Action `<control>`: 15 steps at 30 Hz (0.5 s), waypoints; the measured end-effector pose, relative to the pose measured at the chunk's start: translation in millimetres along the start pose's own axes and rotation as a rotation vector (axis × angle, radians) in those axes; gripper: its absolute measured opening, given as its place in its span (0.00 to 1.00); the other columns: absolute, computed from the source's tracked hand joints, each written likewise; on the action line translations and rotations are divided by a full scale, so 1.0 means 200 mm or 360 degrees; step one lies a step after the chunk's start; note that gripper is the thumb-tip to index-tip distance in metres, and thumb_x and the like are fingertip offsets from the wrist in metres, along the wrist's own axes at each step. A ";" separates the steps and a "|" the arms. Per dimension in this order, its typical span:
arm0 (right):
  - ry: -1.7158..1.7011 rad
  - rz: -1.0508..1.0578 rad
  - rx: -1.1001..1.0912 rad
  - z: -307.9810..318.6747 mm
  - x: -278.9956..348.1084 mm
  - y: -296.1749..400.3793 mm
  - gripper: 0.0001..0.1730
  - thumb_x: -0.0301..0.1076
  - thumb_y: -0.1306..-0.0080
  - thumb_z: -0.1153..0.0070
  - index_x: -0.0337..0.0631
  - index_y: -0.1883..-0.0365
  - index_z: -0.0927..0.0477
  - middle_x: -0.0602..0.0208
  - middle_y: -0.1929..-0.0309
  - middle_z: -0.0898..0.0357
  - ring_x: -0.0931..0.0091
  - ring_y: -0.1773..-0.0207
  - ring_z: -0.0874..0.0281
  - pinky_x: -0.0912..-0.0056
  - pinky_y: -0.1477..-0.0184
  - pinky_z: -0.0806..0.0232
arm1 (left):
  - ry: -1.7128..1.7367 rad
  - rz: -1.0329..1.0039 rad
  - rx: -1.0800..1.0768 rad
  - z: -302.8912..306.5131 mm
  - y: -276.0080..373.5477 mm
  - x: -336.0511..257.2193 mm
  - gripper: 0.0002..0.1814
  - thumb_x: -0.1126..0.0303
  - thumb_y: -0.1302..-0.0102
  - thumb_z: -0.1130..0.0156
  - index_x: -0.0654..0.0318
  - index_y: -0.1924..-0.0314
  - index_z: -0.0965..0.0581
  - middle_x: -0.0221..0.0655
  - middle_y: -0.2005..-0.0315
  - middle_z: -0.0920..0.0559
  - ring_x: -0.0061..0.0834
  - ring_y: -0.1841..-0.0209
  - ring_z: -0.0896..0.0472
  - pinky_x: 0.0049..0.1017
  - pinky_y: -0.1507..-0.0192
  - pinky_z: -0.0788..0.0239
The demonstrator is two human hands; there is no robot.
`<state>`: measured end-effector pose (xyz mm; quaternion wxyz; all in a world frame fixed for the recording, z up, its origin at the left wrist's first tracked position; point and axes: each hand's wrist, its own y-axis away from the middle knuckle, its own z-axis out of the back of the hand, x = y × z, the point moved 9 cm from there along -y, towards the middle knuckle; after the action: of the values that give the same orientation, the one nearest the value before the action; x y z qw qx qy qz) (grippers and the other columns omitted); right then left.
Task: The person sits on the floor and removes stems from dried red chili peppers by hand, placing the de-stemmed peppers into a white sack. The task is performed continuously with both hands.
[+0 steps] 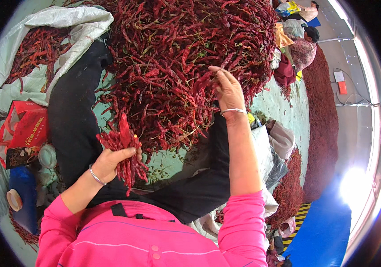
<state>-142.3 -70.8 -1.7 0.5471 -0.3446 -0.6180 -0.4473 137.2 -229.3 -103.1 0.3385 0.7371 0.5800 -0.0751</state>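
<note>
My left hand point(116, 163) is closed around a bunch of dried red chili peppers point(123, 140), held above my lap. Some pepper tips point up past the thumb and others hang below the fingers. My right hand point(228, 90) reaches over a large heap of dried chili peppers point(163, 80). At its fingertips is a blurred dried red chili pepper point(204, 80), which seems pinched between thumb and fingers; the thumb is partly hidden. The heap lies between my spread legs, and many of its peppers carry stems.
On the left, an open white woven sack point(67, 16) holds chili peppers. Near it are a red bag point(27, 125), a glass jar point(47, 156) and a blue container point(23, 197). Cloths and sacks point(280, 137) lie on the right. Another person point(302, 50) sits beyond the heap.
</note>
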 end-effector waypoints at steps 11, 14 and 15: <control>0.0386 0.0261 0.0236 -0.39 -0.16 0.36 0.05 0.25 0.36 0.42 0.35 0.62 0.19 0.68 0.63 0.18 0.80 0.60 0.23 0.77 0.55 0.30 | -0.0362 -0.0399 0.0051 -0.24 -0.27 -0.31 0.22 0.77 0.39 0.36 0.66 0.43 0.27 0.30 0.50 0.20 0.20 0.49 0.23 0.25 0.44 0.33; 0.0669 0.0458 0.0237 -0.44 -0.18 0.43 0.08 0.28 0.38 0.41 0.34 0.62 0.21 0.59 0.65 0.20 0.72 0.62 0.21 0.72 0.57 0.31 | -0.0470 -0.0333 0.0063 -0.25 -0.33 -0.23 0.22 0.80 0.42 0.33 0.64 0.46 0.25 0.27 0.52 0.20 0.19 0.52 0.23 0.25 0.46 0.31; 0.0964 0.0588 0.0199 -0.45 -0.14 0.45 0.07 0.27 0.39 0.41 0.36 0.63 0.21 0.58 0.65 0.22 0.65 0.63 0.21 0.70 0.60 0.31 | -0.0491 -0.0348 0.0042 -0.24 -0.34 -0.22 0.22 0.80 0.42 0.33 0.64 0.47 0.25 0.26 0.53 0.20 0.18 0.53 0.23 0.25 0.46 0.31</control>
<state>-22.9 -120.4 -13.5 0.7970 -0.2682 -0.3813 -0.3840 48.4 -229.2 -71.8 0.4036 0.6539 0.5967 -0.2313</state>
